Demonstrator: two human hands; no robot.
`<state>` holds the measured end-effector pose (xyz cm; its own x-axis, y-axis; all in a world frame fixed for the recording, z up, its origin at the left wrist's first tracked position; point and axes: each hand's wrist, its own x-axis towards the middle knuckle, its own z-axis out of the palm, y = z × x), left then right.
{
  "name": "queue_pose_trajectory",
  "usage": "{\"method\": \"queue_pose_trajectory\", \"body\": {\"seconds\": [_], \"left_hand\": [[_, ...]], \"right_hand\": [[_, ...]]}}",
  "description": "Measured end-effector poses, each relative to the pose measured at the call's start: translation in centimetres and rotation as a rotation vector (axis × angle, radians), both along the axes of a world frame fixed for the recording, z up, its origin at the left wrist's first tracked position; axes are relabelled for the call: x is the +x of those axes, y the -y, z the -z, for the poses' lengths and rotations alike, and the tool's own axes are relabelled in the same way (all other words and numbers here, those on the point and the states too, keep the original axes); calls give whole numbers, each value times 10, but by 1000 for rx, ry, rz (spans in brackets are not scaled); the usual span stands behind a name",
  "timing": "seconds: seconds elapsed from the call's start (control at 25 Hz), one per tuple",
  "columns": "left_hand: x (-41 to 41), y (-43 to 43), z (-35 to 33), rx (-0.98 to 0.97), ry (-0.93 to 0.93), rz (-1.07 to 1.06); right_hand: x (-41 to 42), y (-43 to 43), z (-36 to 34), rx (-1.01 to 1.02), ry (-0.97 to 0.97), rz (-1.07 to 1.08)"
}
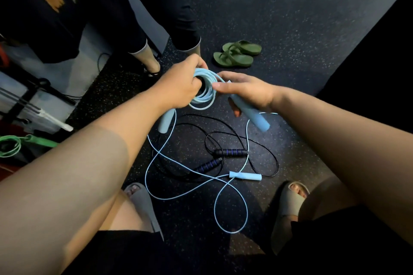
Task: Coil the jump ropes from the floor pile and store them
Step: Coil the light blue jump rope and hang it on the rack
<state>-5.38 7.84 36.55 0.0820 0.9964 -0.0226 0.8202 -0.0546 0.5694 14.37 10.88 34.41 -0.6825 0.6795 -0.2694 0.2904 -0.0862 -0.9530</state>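
The left hand [181, 87] squeezes the blue rope loops [204, 91] so they stay round, while the right hand [248, 91] beside it grips a blue handle [257, 118] to wind more on.

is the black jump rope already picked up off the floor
No, the black jump rope lies loose on the floor, while the left hand and right hand hold a light blue rope.

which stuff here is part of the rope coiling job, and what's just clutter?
Job:
- light blue coil, gripped by left hand
- blue handle in right hand
- loose light blue rope on floor
- black rope with striped handles

Clutter:
- green sandals
- green band
- bystander's legs
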Motion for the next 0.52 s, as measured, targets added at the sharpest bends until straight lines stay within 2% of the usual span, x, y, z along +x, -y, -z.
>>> {"method": "queue_pose_trajectory", "body": {"seconds": [0.16, 0.28, 0.4, 0.52], "left_hand": [[-1, -1, -4, 17, -13, 55], [-11, -3, -8, -34, -35, 28], [-15, -3, -9, -55, -47, -26], [-7, 0, -3, -50, 1, -53]], "right_hand": [[-3, -1, 3, 183, -72, 99], [11, -12, -4, 179, -58, 43], [18, -18, 2, 217, 77, -49], [11, -14, 9, 203, 81, 13]]}}
